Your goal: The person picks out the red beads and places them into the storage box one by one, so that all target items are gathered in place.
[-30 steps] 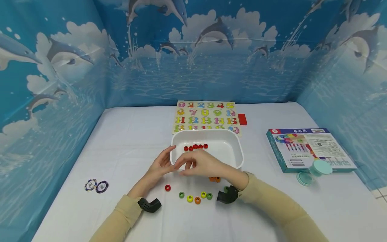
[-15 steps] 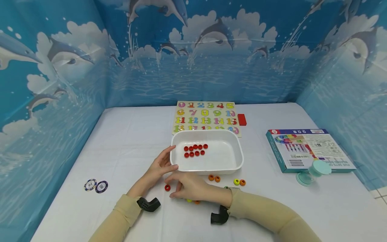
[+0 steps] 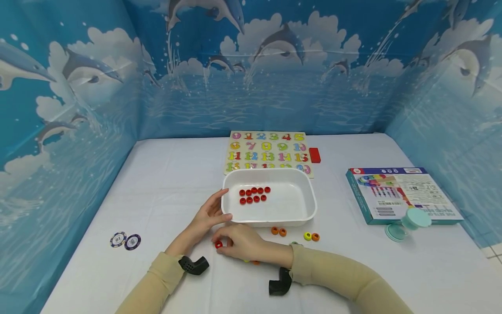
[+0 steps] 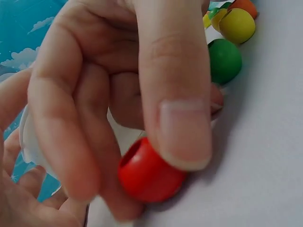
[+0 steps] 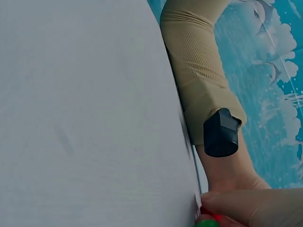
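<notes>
My right hand (image 3: 241,242) is low over the tabletop, thumb and fingers pinching a red bead (image 3: 218,245). Close up in the left wrist view, the red bead (image 4: 149,177) sits between that thumb and a fingertip, its hole partly showing. My left hand (image 3: 205,218) holds the front left corner of a white tray (image 3: 292,211), thumb at the front rim and fingers along the left side. Inside the tray lie two rows of red beads (image 3: 256,199). The right wrist view mostly shows white cloth, with fingers at its bottom edge.
Orange beads (image 3: 283,232) and a yellow bead (image 3: 307,236) lie in front of the tray; others are partly hidden under my right arm. Behind it is a number board (image 3: 266,146). A flat box (image 3: 404,192) and a mint-green stand (image 3: 415,218) are right, two chips (image 3: 132,242) left.
My right hand has come back from over the tray to the table at left, and now pinches the red bead lying there. My left hand has stayed at the tray.
</notes>
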The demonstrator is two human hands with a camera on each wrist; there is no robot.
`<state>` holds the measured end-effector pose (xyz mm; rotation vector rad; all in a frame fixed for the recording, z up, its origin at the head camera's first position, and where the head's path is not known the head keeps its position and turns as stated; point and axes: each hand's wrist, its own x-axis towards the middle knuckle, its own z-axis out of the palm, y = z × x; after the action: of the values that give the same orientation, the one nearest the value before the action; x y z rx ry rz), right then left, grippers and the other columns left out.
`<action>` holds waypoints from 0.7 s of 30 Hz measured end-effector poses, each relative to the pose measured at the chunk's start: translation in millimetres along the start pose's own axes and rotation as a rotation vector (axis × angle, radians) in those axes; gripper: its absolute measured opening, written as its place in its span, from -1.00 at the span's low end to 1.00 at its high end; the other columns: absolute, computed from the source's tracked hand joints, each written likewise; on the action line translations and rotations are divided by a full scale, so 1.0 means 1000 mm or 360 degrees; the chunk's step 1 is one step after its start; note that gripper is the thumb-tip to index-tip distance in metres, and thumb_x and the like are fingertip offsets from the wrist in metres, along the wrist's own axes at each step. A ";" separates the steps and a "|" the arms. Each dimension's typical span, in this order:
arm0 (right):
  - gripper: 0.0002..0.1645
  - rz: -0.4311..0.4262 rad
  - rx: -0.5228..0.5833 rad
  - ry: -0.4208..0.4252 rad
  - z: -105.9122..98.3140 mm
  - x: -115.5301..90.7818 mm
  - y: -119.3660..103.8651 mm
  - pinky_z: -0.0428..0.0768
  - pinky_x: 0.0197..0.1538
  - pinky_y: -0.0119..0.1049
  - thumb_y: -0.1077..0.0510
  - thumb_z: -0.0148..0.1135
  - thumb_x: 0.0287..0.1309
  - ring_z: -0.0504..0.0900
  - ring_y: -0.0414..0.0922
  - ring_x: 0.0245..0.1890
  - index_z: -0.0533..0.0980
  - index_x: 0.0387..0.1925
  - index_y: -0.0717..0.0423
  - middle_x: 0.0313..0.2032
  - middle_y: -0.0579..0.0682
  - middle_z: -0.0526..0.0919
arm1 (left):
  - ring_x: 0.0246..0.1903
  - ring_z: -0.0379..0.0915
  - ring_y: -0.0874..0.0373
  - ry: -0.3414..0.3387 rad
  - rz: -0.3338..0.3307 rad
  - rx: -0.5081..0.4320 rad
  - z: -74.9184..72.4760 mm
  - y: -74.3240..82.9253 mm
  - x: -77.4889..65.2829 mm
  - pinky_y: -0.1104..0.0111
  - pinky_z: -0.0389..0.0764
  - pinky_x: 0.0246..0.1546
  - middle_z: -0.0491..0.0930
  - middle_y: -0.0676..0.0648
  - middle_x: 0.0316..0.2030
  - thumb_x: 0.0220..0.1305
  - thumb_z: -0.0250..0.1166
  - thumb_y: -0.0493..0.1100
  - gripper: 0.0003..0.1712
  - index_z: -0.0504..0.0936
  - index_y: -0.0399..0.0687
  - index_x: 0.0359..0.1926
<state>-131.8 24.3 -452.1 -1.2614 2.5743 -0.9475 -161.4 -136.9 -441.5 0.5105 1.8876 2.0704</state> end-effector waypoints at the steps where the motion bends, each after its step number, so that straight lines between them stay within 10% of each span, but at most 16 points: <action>1: -0.77 -0.0001 -0.0003 -0.0002 -0.002 -0.001 -0.001 0.35 -0.52 -0.68 0.03 0.30 -0.03 0.35 -0.54 -0.63 0.55 -0.25 -0.14 -0.53 -0.40 0.48 | 0.29 -0.17 -0.09 -0.0001 0.0002 0.0001 0.000 0.000 0.000 0.15 -0.02 0.28 -0.08 -0.25 0.32 0.08 0.24 -0.38 -0.18 0.06 -0.06 0.32; 12: -0.72 -0.0053 0.0161 -0.0167 -0.085 -0.026 -0.022 0.49 -0.49 -0.55 0.04 0.31 -0.03 0.48 -0.39 -0.44 0.55 -0.20 -0.13 -0.35 -0.35 0.57 | 0.30 -0.13 0.01 0.0041 -0.0023 0.0062 -0.003 -0.010 0.004 0.22 0.03 0.27 -0.02 -0.13 0.32 0.06 0.27 -0.36 -0.18 0.10 0.04 0.31; 21: -0.64 -0.0062 0.0200 -0.0007 -0.153 -0.028 0.017 0.58 -0.41 -0.42 0.10 0.33 -0.05 0.52 -0.29 -0.30 0.53 -0.13 -0.07 -0.24 -0.21 0.59 | 0.28 -0.07 0.15 0.0105 -0.0072 0.0032 -0.006 -0.020 0.007 0.51 0.15 0.18 0.04 0.03 0.31 -0.05 0.39 -0.21 -0.14 0.18 0.17 0.27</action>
<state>-180.8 126.8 -344.3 -1.2826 2.4519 -1.0940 -170.5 -137.4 -461.5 0.4048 1.9399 2.0657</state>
